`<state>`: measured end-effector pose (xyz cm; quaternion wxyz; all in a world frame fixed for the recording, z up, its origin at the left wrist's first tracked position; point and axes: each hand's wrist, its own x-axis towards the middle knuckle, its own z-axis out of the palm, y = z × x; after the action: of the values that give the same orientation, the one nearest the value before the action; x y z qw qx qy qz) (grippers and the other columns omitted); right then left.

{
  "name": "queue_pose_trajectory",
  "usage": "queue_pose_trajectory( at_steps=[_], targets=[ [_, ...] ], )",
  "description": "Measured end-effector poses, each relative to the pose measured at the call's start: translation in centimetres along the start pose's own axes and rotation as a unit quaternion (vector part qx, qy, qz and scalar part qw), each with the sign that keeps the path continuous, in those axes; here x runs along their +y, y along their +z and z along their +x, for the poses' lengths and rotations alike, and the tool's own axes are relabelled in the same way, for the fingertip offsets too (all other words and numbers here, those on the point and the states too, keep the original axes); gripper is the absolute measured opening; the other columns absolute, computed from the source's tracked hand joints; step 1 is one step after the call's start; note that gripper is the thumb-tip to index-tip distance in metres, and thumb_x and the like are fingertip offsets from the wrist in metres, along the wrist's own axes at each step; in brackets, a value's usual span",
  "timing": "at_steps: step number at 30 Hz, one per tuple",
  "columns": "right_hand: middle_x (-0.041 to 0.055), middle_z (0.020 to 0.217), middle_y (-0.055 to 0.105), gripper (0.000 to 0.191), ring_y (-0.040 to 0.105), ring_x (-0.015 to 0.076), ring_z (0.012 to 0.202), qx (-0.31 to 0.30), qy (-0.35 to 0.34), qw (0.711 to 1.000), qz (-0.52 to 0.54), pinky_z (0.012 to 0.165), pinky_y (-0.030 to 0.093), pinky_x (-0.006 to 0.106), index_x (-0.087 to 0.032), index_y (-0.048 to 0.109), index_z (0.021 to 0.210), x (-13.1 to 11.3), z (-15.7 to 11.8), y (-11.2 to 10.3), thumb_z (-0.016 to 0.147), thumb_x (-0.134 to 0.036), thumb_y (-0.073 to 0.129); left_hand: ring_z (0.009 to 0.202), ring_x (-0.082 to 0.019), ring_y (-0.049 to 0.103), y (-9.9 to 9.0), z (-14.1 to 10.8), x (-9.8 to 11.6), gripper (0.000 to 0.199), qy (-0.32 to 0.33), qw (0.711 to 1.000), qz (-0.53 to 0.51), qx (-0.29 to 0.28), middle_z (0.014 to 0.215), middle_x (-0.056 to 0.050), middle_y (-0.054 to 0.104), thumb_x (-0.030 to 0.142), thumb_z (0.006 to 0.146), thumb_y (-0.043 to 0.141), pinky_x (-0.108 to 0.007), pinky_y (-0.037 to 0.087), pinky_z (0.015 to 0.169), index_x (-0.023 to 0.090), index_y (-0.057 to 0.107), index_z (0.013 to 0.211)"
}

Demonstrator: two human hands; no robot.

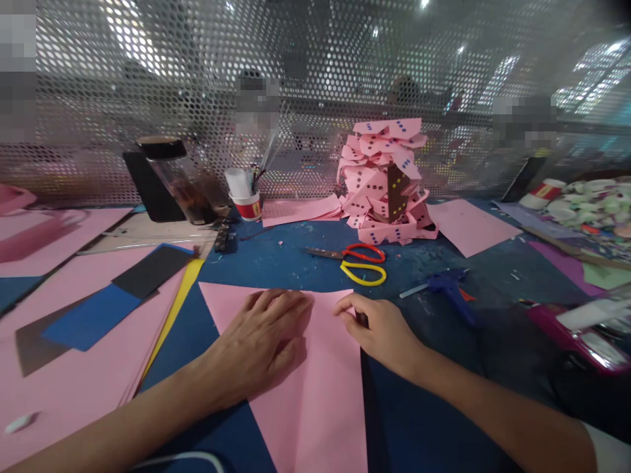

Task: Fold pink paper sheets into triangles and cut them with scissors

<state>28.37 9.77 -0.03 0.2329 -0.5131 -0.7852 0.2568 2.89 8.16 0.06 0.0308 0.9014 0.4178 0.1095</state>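
A large pink paper sheet [330, 394] lies on the blue table in front of me, with a faint lengthwise line down it. My left hand [269, 335] rests palm down on its upper left part, fingers stretched out close together. Over the upper right corner of the sheet, my right hand [379, 328] is closed, its thumb and index finger drawn together. Something dark shows between those fingers, too hidden to name. Just beyond the sheet lie scissors [365, 264] with one red and one yellow handle, blades pointing left.
Behind the scissors stands a tall pile of folded pink paper pieces [379, 184] with small dark squares. A blue glue gun [451, 289] lies at right. Pink sheets [123, 315] with blue [93, 318] and black pieces [152, 269] lie at left. A paper cup [245, 205] and lidded jar [190, 190] stand behind.
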Motion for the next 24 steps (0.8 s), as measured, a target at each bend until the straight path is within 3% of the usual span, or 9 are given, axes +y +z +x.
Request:
queue_pose_trajectory(
  at_steps=[24],
  targets=[
    [-0.0037,0.079,0.073,0.024,0.062,0.0124,0.063,-0.002,-0.021,1.000,-0.005,0.061,0.037,0.025,-0.026,0.072,0.101,-0.38,-0.31,-0.03,0.090,-0.016,0.054,0.130,-0.029,0.047,-0.01,-0.07,0.37,0.053,0.002,1.000,-0.003,0.017,0.148,-0.007,0.054,0.026,0.094,0.049,-0.048,0.039,0.110,0.022,0.048,0.147]
  ],
)
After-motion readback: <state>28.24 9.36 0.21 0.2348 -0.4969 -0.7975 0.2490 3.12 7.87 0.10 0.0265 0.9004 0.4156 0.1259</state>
